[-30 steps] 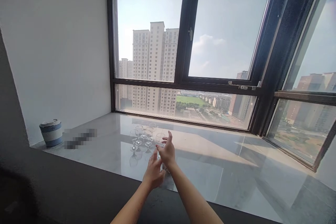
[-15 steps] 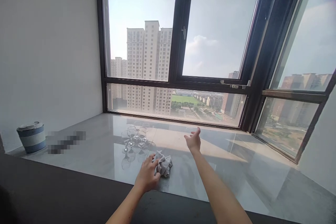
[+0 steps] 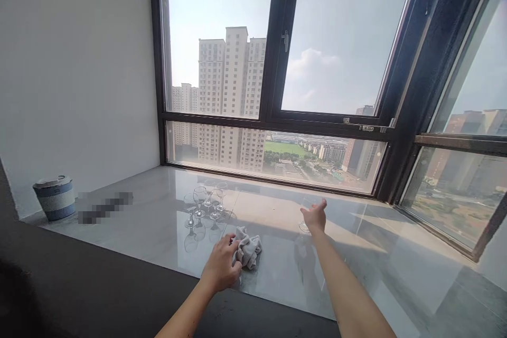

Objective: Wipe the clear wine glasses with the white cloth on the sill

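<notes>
My right hand (image 3: 316,217) reaches to the right part of the shiny grey sill (image 3: 150,222), its fingers curved around a clear stemmed glass (image 3: 304,227). The hand covers much of this glass; its round foot shows at the sill surface. My left hand (image 3: 222,264) rests near the front edge, with bent fingers and thumb gripping the left side of a crumpled grey cloth (image 3: 249,251). Beyond the cloth, to the left, several clear stemmed glasses (image 3: 199,198) stand upright in a close group.
A blue-and-white striped bucket-like container (image 3: 55,198) stands at the far left by the wall. Right of it lies a dark blurred-out patch (image 3: 105,208). Dark-framed windows (image 3: 273,124) border the sill behind and on the right. The sill's front edge (image 3: 158,263) drops off near me.
My right hand has moved to the right with the stemmed glass, whose foot now shows. The left hand stays at the cloth. The whole view has shifted slightly.
</notes>
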The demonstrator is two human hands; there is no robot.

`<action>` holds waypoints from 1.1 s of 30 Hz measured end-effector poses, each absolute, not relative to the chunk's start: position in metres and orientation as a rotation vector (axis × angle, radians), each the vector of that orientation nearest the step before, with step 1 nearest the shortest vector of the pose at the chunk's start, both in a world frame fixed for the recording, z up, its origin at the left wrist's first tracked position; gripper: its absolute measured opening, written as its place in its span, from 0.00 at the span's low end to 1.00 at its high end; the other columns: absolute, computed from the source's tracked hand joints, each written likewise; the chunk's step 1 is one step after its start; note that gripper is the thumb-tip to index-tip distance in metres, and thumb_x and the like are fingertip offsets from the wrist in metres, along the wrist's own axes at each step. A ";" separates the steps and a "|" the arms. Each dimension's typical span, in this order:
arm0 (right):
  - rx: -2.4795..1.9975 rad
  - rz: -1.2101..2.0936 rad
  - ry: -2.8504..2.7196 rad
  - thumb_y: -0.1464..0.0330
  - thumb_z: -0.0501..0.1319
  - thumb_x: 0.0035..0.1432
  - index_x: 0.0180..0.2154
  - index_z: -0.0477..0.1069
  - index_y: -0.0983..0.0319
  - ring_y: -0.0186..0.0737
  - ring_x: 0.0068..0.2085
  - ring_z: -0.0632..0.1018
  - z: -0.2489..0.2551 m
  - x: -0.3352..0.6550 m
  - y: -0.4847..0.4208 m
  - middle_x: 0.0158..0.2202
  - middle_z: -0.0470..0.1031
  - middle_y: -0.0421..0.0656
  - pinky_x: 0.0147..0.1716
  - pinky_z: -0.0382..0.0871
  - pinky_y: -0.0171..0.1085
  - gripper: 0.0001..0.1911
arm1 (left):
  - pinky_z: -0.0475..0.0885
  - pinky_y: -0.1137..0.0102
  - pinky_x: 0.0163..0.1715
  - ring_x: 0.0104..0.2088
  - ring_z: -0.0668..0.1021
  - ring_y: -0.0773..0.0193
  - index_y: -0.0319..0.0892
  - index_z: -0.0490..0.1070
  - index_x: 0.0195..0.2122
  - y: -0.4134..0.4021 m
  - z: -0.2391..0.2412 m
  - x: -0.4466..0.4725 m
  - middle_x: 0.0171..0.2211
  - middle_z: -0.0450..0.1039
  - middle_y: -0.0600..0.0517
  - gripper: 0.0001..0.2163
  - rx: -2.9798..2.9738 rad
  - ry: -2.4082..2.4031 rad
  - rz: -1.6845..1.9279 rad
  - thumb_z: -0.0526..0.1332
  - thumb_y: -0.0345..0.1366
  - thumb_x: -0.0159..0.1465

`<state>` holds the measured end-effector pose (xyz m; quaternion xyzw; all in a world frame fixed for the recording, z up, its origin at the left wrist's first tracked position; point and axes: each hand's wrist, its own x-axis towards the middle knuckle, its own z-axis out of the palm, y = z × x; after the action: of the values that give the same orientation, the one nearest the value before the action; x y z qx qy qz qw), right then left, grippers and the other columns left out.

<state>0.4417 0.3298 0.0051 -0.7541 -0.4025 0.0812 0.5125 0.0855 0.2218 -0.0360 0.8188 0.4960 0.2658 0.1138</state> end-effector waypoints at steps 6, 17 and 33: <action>-1.769 0.215 -1.011 0.62 0.61 0.50 0.67 0.35 0.63 0.50 0.52 0.76 -0.005 0.438 0.347 0.57 0.69 0.54 0.46 0.70 0.43 0.51 | 0.62 0.60 0.58 0.58 0.67 0.51 0.52 0.69 0.55 0.221 -0.034 0.086 0.58 0.63 0.47 0.25 2.371 1.474 0.761 0.57 0.33 0.55; -1.790 0.205 -1.038 0.60 0.62 0.50 0.68 0.34 0.61 0.55 0.55 0.72 -0.016 0.436 0.365 0.60 0.65 0.54 0.47 0.70 0.46 0.52 | 0.63 0.61 0.56 0.55 0.69 0.51 0.52 0.70 0.54 0.218 -0.030 0.088 0.55 0.65 0.47 0.23 2.377 1.495 0.746 0.57 0.33 0.55; -1.172 0.641 -1.871 0.60 0.56 0.61 0.70 0.38 0.57 0.45 0.54 0.74 -0.030 0.242 0.270 0.57 0.70 0.49 0.54 0.65 0.45 0.42 | 0.66 0.61 0.51 0.48 0.73 0.53 0.45 0.69 0.47 0.221 -0.036 0.091 0.44 0.74 0.47 0.16 2.383 1.518 0.835 0.60 0.37 0.56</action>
<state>0.2425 0.2696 -0.0303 -0.4653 -0.7426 0.2544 0.4092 0.0913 0.2206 -0.0361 0.8049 0.5129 0.2821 0.0975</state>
